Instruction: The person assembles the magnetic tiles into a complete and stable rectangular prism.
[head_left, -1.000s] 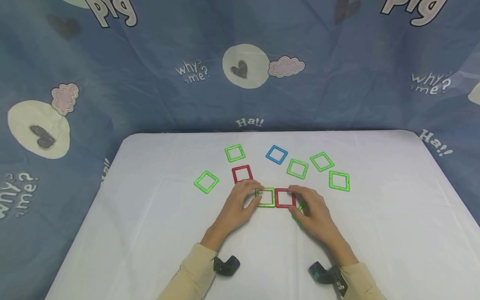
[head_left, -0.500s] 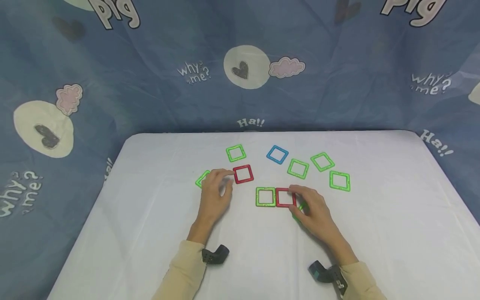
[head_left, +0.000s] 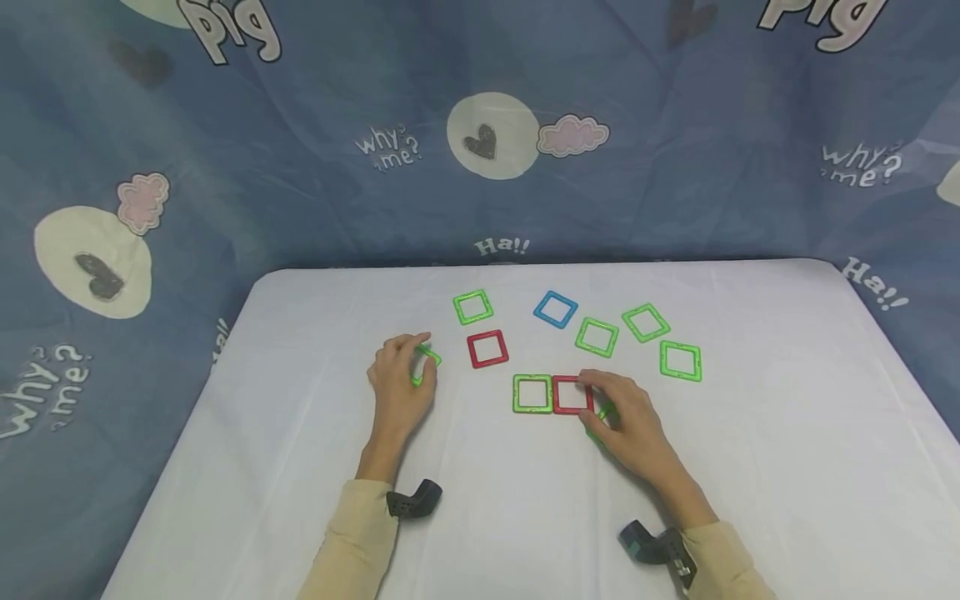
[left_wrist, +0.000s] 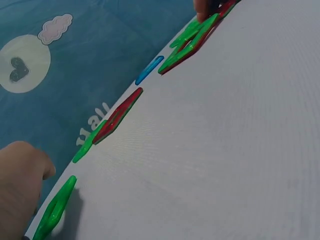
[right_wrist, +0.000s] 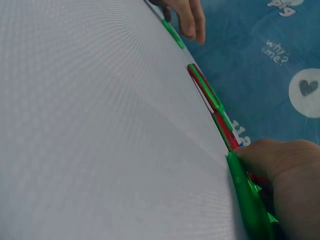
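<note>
At the left, my left hand (head_left: pixel 397 387) is over a green square magnetic tile (head_left: pixel 434 356), its fingers and thumb spread to either side. In the left wrist view this green tile (left_wrist: pixel 56 209) lies below the thumb, with a gap between them. My right hand (head_left: pixel 630 421) pinches the right side of a red square magnetic tile (head_left: pixel 568 412) between thumb and fingers. That tile sits edge to edge with a green tile (head_left: pixel 532 410) on its left. Partly hidden under the right hand is another green tile (head_left: pixel 595 436), also seen in the right wrist view.
Beyond the hands lie a loose red tile (head_left: pixel 491 362), a blue tile (head_left: pixel 546 318) and several green tiles, among them one at the far right (head_left: pixel 681 378). All rest on the white tabletop (head_left: pixel 315 400). A blue printed cloth (head_left: pixel 322 183) hangs behind the table.
My left hand has left the green tile joined to the red one and moved left to the loose green tile. The right hand has kept its place and hold.
</note>
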